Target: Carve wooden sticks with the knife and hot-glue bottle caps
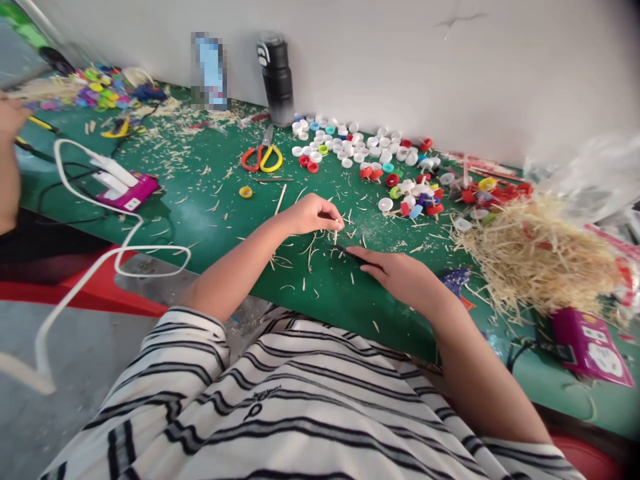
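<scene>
Right now, near to far:
Right hand (pixel 400 275): rests flat on the green table (pixel 210 200) near its front edge, fingers pressed together over a thin dark tool (pixel 350 252).
Left hand (pixel 313 215): just beyond, fingertips pinching a short wooden stick (pixel 335 236) held upright on the table, touching the tool's tip.
Straw pile (pixel 535 257): toward the right edge, well apart from both hands.
Bottle caps (pixel 370 155): scattered past the hands, toward the back edge.
Scissors (pixel 263 157): left of the caps.
Black bottle (pixel 276 79): at the back edge, against the wall.
Another person's hand (pixel 10 117): far left edge.
</scene>
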The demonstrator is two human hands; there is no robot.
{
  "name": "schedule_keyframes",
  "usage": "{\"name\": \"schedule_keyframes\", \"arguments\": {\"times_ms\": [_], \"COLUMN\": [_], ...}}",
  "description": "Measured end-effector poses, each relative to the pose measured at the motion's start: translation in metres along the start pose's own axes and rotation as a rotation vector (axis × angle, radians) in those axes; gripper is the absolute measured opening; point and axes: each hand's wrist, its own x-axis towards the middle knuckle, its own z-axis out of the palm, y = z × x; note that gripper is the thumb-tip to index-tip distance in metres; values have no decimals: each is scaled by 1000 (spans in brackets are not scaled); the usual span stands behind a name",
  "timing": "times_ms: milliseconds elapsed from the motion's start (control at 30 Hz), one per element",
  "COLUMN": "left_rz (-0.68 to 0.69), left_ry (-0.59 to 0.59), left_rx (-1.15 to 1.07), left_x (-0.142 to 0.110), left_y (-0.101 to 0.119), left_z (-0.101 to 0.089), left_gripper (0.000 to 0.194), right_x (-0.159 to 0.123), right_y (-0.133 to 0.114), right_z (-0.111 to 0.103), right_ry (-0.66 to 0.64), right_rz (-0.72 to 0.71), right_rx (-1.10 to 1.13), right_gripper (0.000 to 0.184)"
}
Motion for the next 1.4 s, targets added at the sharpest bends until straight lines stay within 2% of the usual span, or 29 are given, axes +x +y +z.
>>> {"name": "schedule_keyframes", "arguments": {"times_ms": [200,400,600,733,933,1100,1300,1400], "left_rz": [5,33,23,15,9,-6,27,20], "left_ry": [-16,-46,-45,-54,-31,-23,-48,-20], "left_rx": [33,57,53,38,37,69,53,76], "left_x": [1,-1,-1,-1,-1,-2,-6,-9], "left_y": [4,5,5,5,6,8,7,1], "left_z": [3,3,1,0,2,2,1,-3], "left_gripper": [24,25,25,25,23,20,19,19], "right_x": [-1,0,4,4,6,10,9,6], "right_y": [2,2,0,1,-3,-8,-6,0], "right_z": [-3,-3,4,3,5,9,6,4], "right_ry": [0,120,144,180,156,171,114,63], "right_rz": [-12,-31,-34,-31,5,4,16,-9], "right_rx": [-117,-211,-303,-275,-139,-118,-35,-21], "right_gripper": [47,46,46,46,47,48,48,46]}}
